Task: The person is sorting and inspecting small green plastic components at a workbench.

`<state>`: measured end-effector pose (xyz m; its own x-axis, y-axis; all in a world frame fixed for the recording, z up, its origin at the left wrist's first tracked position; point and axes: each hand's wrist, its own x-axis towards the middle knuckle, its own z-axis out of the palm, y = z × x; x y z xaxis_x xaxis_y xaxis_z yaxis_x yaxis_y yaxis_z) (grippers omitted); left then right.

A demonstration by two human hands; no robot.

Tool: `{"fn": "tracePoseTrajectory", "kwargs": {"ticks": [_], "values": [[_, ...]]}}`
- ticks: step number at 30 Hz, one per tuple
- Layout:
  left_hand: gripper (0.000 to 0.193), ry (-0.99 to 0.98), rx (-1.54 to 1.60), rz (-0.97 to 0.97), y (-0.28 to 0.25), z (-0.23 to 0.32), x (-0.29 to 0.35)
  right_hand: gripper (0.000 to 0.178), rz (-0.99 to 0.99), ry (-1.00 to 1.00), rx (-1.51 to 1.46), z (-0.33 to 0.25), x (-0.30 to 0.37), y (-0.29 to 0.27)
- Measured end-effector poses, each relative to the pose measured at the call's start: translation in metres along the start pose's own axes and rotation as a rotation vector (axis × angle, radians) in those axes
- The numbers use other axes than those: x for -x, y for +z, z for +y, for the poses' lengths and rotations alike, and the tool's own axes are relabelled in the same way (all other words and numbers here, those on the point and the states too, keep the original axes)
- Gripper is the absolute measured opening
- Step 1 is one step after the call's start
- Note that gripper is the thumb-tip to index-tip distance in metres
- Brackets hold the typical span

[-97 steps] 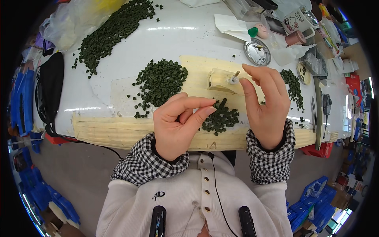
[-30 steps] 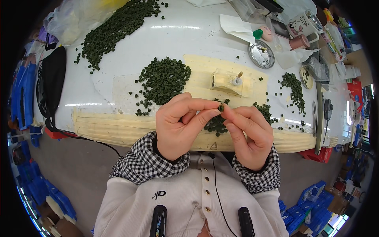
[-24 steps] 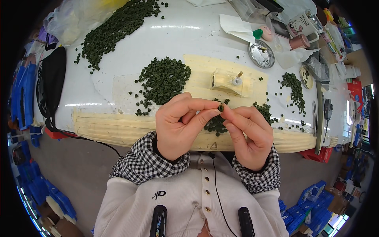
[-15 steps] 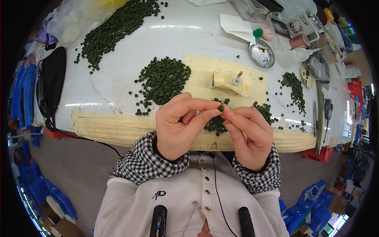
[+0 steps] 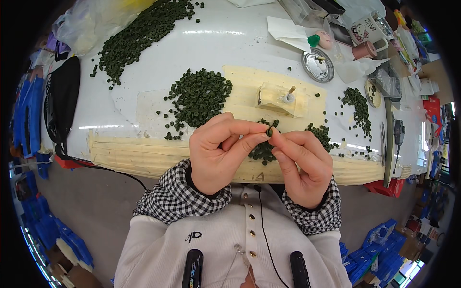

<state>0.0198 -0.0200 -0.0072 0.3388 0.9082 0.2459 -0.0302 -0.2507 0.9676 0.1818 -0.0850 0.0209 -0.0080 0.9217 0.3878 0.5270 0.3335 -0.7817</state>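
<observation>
Above the near edge of the table, my left hand [image 5: 218, 151] and my right hand [image 5: 305, 163] meet fingertip to fingertip. Both are closed in a pinch on one small dark green piece [image 5: 270, 131], mostly covered by the fingers. Below the fingertips lies a small heap of similar green pieces [image 5: 262, 152], partly hidden by my hands. A larger pile of green cone-like pieces [image 5: 200, 98] sits beyond my left hand. Just beyond the fingertips stands a tape-covered block [image 5: 278, 101] with a short peg and a small white cup-like part on top.
A big green pile [image 5: 144, 38] spreads at the far left, near plastic bags [image 5: 91, 24]. More pieces [image 5: 357, 110] lie at the right, by tweezers [image 5: 383, 141]. A round metal lid [image 5: 317, 65] and a pink spool [image 5: 365, 51] are at the back right. A black mask-like cloth [image 5: 64, 101] lies left.
The small piece between my fingertips has turned slightly and shows more of its dark green side. My hands have hardly moved.
</observation>
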Motion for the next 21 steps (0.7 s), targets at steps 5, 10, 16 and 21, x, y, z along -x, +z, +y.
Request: {"fn": "tracePoseTrajectory", "kwargs": {"ticks": [5,10,16,21], "values": [[0.017,0.017,-0.028,-0.005,0.000,0.000,0.000,0.035,-0.006,-0.009,0.033,-0.002,0.000,0.000],[0.016,-0.004,-0.088,-0.030,0.000,0.002,-0.002,0.033,0.019,-0.002,0.092,0.002,0.001,-0.005],[0.014,0.046,-0.368,-0.167,-0.007,0.005,-0.007,0.012,0.299,0.162,0.437,0.027,0.001,-0.042],[0.016,0.009,-0.416,-0.233,-0.006,0.008,-0.006,0.009,0.211,0.133,0.795,0.055,-0.001,-0.062]]}}
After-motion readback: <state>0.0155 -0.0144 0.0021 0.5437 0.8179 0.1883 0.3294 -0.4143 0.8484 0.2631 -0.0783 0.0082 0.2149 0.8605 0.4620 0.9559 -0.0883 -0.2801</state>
